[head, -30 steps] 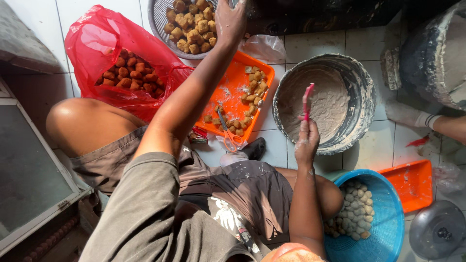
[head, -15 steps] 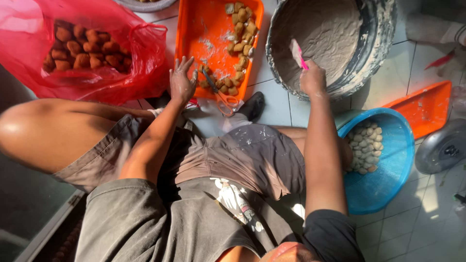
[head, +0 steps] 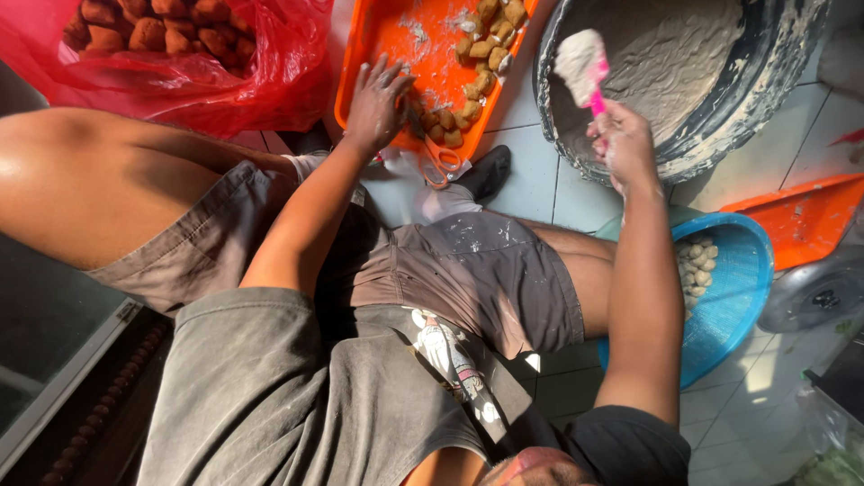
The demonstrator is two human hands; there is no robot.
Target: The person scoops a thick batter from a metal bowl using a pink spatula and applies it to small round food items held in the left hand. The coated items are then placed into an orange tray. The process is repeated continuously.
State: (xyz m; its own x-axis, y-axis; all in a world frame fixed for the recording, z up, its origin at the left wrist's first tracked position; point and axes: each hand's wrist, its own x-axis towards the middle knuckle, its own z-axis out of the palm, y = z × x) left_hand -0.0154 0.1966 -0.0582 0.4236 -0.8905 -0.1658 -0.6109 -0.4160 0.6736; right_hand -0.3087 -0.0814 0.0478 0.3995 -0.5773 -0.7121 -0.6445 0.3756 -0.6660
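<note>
My right hand (head: pixel 621 144) is clamped around the pink handle of a spatula (head: pixel 583 65), its blade thick with pale paste, held over the big grey basin (head: pixel 774 81) at far right. The load looks soft and sticky, likely to drip, so I judge the bare handle the only clean hold. My left hand (head: pixel 376 101) rests fingers spread on the orange tray (head: pixel 378 36), just beside small fried pieces (head: pixel 468 81) that look light and crumbly.

Two orange trays (head: pixel 409 45) (head: pixel 796 220) lie before me, with one grey tub (head: pixel 765 81), one blue basket (head: pixel 733 297) and one red bag (head: pixel 225 76). I hold one pink spatula (head: pixel 585 67). One pair of scissors (head: pixel 438 162) rests by the near tray.
</note>
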